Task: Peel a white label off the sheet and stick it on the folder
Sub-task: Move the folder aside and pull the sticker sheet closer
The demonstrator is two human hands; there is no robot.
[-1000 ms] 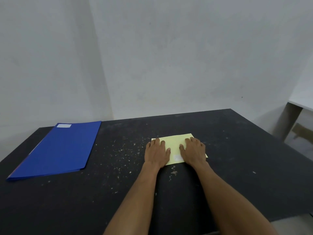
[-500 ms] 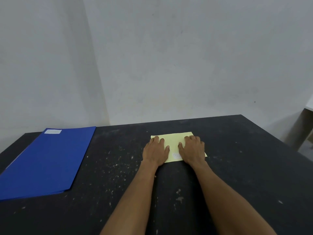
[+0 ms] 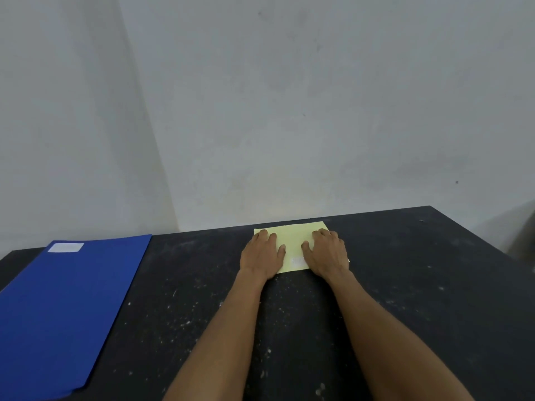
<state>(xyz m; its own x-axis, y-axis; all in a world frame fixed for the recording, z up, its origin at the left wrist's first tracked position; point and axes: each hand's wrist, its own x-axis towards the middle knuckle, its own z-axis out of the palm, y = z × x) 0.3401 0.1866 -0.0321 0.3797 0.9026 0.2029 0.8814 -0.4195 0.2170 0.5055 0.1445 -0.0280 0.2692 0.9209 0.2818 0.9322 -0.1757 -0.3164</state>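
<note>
A pale yellow sheet [image 3: 293,238] lies flat near the far edge of the black table. A small white label [image 3: 297,261] shows on it near its front edge, between my two hands. My left hand [image 3: 262,254] rests palm down on the sheet's left part, fingers slightly apart. My right hand [image 3: 325,253] rests palm down on the right part. Neither hand holds anything. A blue folder [image 3: 66,308] lies closed at the table's left, with a white label [image 3: 66,247] stuck at its far left corner.
The black table [image 3: 419,285] is speckled with white flecks and ends at a plain grey wall behind the sheet. Its right edge falls away at the far right. Both my forearms reach in from the bottom of the view.
The camera has tilted and shifted, so the folder and table sit lower and further left in view. Both hands stay flat on the yellow sheet.
</note>
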